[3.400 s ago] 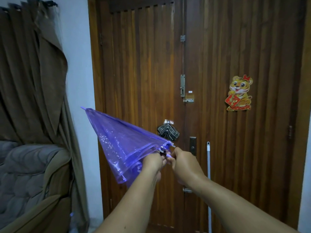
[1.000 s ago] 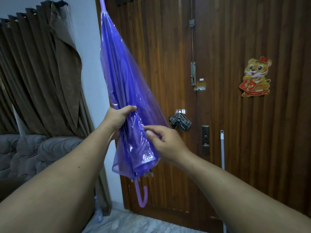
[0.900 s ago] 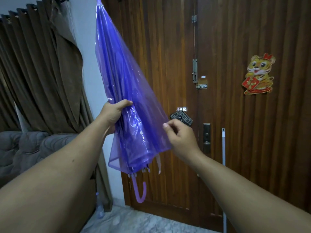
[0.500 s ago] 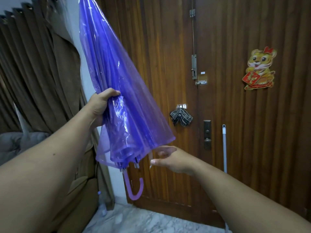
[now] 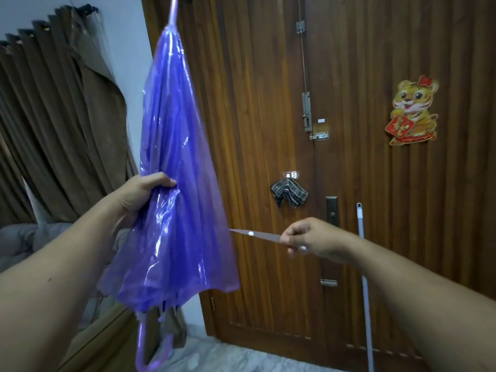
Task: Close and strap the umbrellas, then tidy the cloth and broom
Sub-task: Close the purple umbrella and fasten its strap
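— What have the hands got?

— The left hand (image 5: 139,193) grips the folded purple umbrella (image 5: 174,183) round its middle; the right hand (image 5: 314,238) pinches its strap (image 5: 255,234), pulled out taut to the right.

— Which way does it point?

— Nearly upright, tip up, hooked handle (image 5: 153,355) down.

— And around it?

— Behind, a ribbed wooden door (image 5: 375,183) with a checked cloth (image 5: 288,194) on a hook, a pale broom stick (image 5: 363,277) leaning, a tiger sticker (image 5: 412,111). Brown pleated curtain (image 5: 61,116) at left. The canopy is glossy, crinkled plastic.

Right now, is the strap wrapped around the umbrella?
No, the right hand pinches the strap pulled out sideways from the umbrella.
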